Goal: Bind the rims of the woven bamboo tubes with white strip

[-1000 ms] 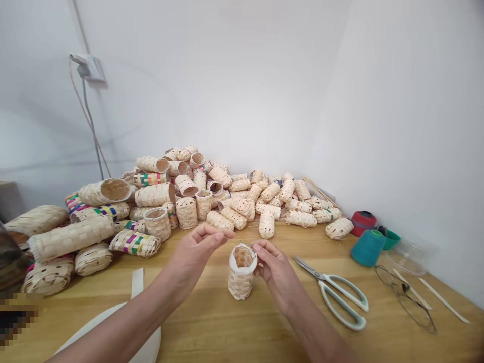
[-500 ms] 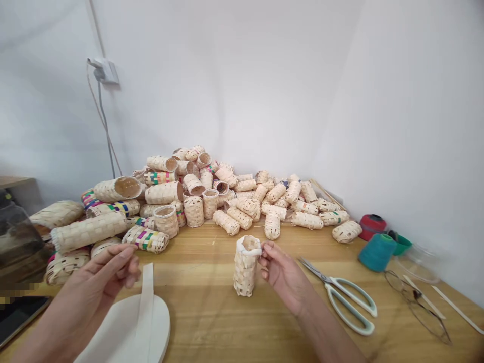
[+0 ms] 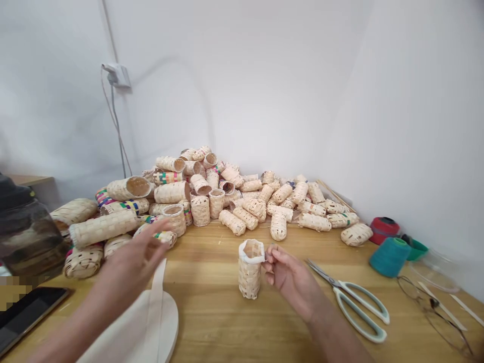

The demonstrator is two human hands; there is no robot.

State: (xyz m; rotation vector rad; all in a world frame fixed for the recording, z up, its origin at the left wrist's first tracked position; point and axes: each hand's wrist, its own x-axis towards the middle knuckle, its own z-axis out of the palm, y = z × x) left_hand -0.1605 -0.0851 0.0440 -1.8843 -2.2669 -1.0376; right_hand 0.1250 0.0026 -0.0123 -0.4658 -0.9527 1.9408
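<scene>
A small pale woven basket [image 3: 249, 277] with a white band around its mouth hangs upright above or stands on the table near the middle; I cannot tell which. At its rim, my right hand [image 3: 291, 277] is closed, thumb and fingers pinching the right edge. My left hand [image 3: 138, 259] is off to the left, smeared by motion, its fingers apart and nothing visible between them. Below it lies a white rounded board [image 3: 168, 322] with a pale flat strip [image 3: 156, 302] across it.
Many woven baskets [image 3: 172, 191] are heaped along the wall. Scissors [image 3: 350, 297] lie right of my right hand. Beyond are a teal thread cone [image 3: 389, 257], a red one [image 3: 383, 230] and eyeglasses [image 3: 431, 305]. A phone [image 3: 34, 312] and dark jar [image 3: 30, 232] sit at left.
My left hand has moved right and up, and its pinched fingers have spread. My right hand still grips the basket's rim. The whole view has shifted slightly.
</scene>
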